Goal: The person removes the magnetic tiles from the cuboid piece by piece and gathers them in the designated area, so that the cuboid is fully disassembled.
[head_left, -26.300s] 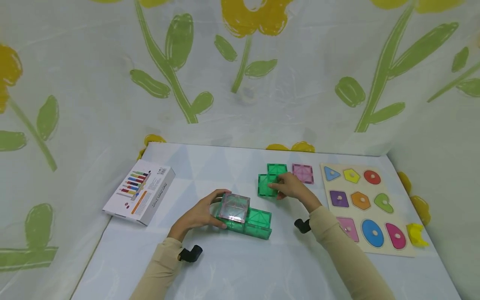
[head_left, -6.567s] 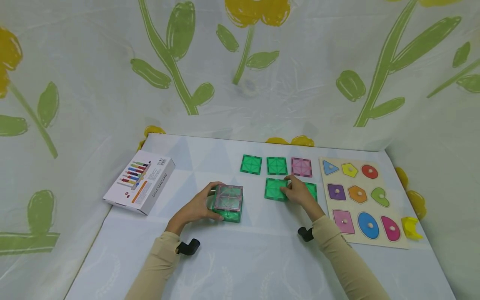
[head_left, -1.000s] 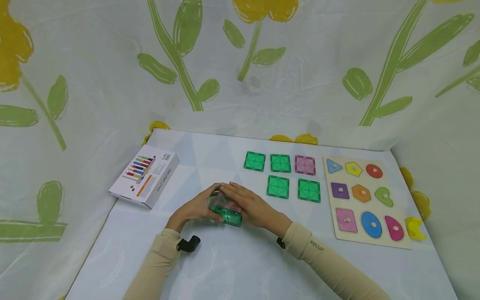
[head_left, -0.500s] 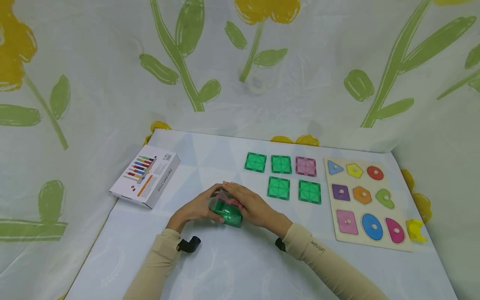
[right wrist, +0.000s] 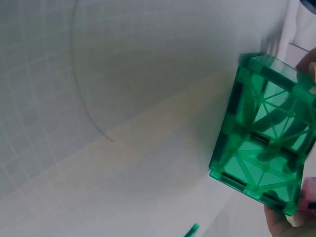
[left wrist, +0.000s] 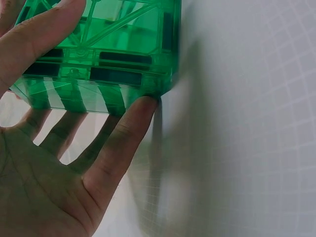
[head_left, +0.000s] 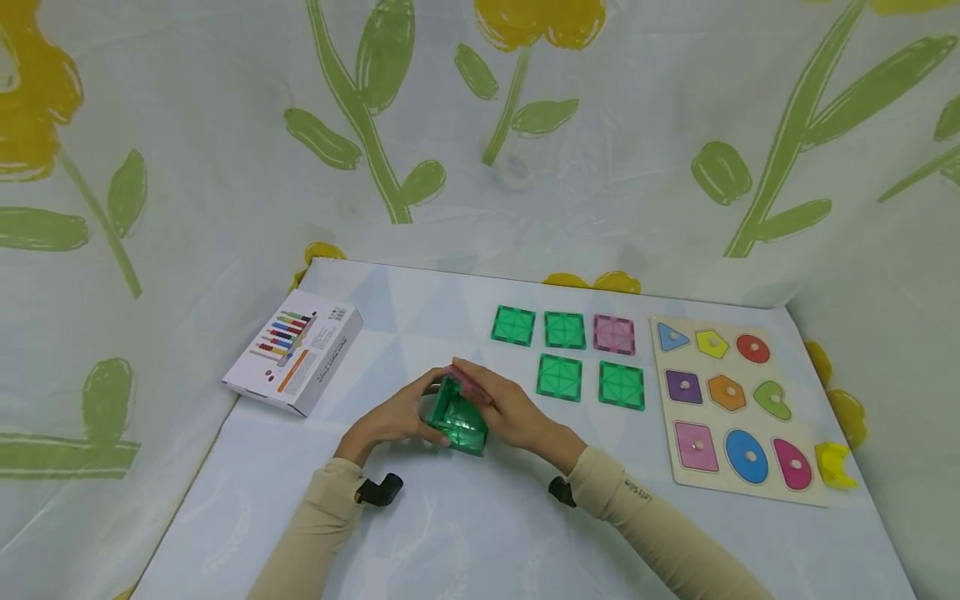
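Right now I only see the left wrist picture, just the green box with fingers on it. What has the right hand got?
Observer: The right hand holds a pink tile, tilted, by the green box.
Operator: Are there any more tiles on the table?
Observer: Yes, five lie flat on the table: four green tiles and a second pink one.
Operator: What's over on the far left, past my picture?
Observer: A white carton with rows of coloured beads printed on it.
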Tool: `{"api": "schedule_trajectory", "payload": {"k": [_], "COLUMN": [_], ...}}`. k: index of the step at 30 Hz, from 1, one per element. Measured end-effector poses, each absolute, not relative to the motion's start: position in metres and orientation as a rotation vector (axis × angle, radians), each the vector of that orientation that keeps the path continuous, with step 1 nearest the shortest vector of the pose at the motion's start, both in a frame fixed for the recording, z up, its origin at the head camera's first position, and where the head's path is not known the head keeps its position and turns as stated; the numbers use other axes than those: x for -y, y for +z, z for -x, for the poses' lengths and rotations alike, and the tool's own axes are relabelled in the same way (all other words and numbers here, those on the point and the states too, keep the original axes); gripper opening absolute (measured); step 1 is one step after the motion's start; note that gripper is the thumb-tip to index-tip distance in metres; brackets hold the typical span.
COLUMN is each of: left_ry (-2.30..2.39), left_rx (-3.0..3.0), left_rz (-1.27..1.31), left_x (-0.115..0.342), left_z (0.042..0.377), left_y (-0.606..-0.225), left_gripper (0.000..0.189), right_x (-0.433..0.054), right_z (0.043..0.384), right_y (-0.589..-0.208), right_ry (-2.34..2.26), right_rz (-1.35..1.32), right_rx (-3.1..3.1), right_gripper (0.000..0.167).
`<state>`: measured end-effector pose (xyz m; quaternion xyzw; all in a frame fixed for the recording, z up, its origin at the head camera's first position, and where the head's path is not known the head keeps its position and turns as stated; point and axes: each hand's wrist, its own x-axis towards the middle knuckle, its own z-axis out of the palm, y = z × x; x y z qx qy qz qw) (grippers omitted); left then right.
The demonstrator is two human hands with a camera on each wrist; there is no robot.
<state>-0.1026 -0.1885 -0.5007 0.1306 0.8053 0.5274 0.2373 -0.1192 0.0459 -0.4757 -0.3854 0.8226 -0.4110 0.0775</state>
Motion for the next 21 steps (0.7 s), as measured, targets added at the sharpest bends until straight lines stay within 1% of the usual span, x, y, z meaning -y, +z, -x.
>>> {"api": "schedule_trajectory", "payload": {"k": [5,11,16,21], "left_ry": [1.461,1.467,1.450,1.436], "left_rx": [-2.200,-2.197,-2.214,-2.233], "left_rz": [-0.365,-0.366,-0.364,-0.379], "left_x": [0.189,0.189,0.189,0.190], "left_z": [0.102,0.102,0.101,0.100], "left_y": [-0.501,-0.500,-0.500,-0.499], "left_gripper": [0.106,0.104,0.103,0.100], "right_x": [-0.047,-0.048,-0.050,-0.054], "right_z": [0.123,0.127,0.130,0.134], "right_y": [-0.475,-0.474,-0.470,-0.465], "right_ry": [-1.337,-1.432,-1.506,-1.568], "right_rz": [1.108,1.001,0.908,0.717], "right_rx": [-2.417,-2.360,-2.361,-2.411], "right_gripper": [0.053,0.047,0.047,0.041]}}
